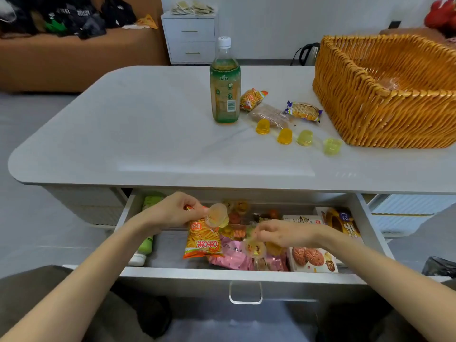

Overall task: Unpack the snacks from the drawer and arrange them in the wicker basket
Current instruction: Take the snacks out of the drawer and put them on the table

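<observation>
Jelly cup [254, 248] is being pinched by right hand [283, 234]; left hand [172, 211] is gripping chip bag [202, 240] and second cup [217, 215]; lifting both level seems advisable.

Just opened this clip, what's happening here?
A person reaches both hands into the open drawer. The left hand pinches an orange snack bag together with a clear jelly cup; the right hand holds a second jelly cup. On the table, a bottle, small packets and a row of jelly cups sit beside the wicker basket, not yet in it.
</observation>
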A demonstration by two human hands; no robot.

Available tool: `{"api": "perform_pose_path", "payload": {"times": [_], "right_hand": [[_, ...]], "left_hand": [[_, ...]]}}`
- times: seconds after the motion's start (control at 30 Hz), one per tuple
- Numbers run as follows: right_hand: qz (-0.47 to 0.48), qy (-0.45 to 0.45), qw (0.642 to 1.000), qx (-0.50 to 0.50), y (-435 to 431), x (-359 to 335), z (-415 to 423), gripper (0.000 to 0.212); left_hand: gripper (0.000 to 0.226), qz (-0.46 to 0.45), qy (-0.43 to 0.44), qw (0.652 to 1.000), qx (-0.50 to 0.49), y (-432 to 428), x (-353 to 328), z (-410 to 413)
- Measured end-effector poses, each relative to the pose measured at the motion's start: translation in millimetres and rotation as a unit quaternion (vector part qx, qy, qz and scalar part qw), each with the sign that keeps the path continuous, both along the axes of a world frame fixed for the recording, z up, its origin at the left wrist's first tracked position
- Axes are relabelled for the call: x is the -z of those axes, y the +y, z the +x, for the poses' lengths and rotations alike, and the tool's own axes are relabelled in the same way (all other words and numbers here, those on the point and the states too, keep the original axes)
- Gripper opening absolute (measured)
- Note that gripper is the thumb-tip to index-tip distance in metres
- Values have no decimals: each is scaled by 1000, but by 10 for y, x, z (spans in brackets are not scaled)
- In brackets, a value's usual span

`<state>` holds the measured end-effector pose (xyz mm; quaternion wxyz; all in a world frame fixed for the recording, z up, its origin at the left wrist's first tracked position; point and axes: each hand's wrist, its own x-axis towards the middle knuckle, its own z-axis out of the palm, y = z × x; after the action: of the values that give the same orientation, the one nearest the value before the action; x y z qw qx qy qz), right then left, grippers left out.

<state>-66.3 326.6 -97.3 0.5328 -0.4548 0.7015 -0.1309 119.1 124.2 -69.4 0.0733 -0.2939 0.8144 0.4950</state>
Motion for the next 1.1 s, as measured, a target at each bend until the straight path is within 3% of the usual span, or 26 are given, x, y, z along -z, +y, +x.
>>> {"api": "perform_pose_path", "payload": {"times": [0.07,0.17,0.4,0.53,0.7,0.9,1.0,1.1], "right_hand": [[-53,-15,998,41,1,-258,-124,34],[-150,-64,970,180,-54,-528,-336,33],[-289,57,872,390,-275,-547,-986,38],[-308,214,850,371,-362,-389,-1283,43],[-302,344,836,302,-468,-346,-1542,48],[-302,438,803,269,-528,-311,-1685,49],[-301,429,802,286,-483,-341,-1723,48],[-339,442,773,303,-365,-468,-1676,40]], "left_hand": [[33,28,65,997,-28,49,-210,-20],[33,92,153,978,-109,60,-486,-180],[23,165,196,919,-300,5,-659,-1280],[43,203,183,877,-396,-71,-392,-1800],[43,136,186,867,-442,-64,-257,-2264],[42,87,166,890,-417,-23,-306,-2493],[48,82,175,909,-370,-61,-284,-2477],[54,14,169,939,-300,-5,-363,-2286]]}}
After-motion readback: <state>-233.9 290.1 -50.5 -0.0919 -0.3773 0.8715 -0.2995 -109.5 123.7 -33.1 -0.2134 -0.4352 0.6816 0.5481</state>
